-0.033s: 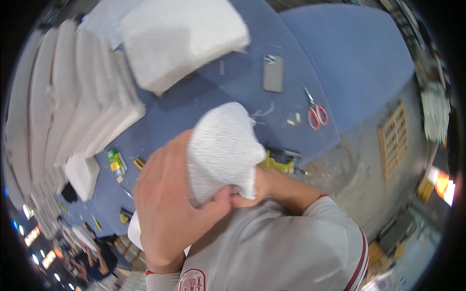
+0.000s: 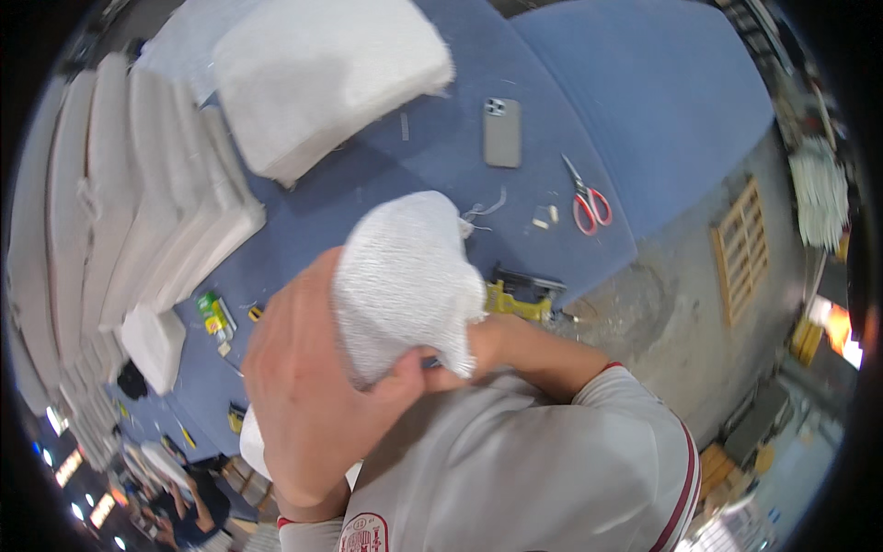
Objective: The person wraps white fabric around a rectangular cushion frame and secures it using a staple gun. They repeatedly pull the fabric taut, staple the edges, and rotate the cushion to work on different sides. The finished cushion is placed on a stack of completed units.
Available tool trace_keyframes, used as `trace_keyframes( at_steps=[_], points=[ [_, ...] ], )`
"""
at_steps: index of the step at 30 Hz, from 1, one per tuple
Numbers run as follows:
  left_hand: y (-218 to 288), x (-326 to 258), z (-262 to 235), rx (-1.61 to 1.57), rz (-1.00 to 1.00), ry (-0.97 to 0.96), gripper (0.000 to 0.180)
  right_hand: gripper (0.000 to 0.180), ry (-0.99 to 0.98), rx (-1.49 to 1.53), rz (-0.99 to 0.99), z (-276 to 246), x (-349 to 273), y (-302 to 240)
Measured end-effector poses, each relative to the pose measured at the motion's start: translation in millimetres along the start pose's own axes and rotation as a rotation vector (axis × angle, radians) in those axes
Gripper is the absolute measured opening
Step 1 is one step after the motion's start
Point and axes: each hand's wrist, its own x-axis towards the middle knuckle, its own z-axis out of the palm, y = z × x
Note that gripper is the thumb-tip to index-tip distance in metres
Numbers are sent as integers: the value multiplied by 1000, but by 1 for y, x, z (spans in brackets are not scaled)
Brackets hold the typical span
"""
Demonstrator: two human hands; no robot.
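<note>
1. The white fabric-covered piece (image 2: 400, 271) is between the person's two hands, in front of the chest and above the blue counter (image 2: 308, 216). Its lower right edge looks ragged; a careless pull there could fray the weave or stretch it unevenly.
2. The left hand (image 2: 303, 368) has its grip closed around the piece's left side, thumb near the lower edge. If that thumb slackened, the cover could probably slip or wrinkle.
3. The right hand (image 2: 478, 348) is at the lower right edge, largely hidden behind the piece; I cannot tell how far its grip is closed. A weak hold there might let the piece twist.
4. Loose threads (image 2: 486, 212) show beside the upper right edge and could snag if caught on something.
5. The yellow-and-black tool (image 2: 520, 299) lies near the right forearm and the counter's edge; an elbow swing could knock it off.
6. Farther out, red-handled scissors (image 2: 590, 207) lie with blades parted, near a phone (image 2: 502, 133); a blind reach risks a cut.
</note>
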Motion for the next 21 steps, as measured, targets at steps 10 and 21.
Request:
trace_keyframes(
  at_steps=[10, 21],
  points=[
    [11, -54, -2, -28, 284, -147, 80, 32, 688, -973, 1165, -106, -170, 134],
    [61, -108, 47, -46, 350, 43, 76, 54, 1067, -956, 773, -98, -245, 195]
  ],
)
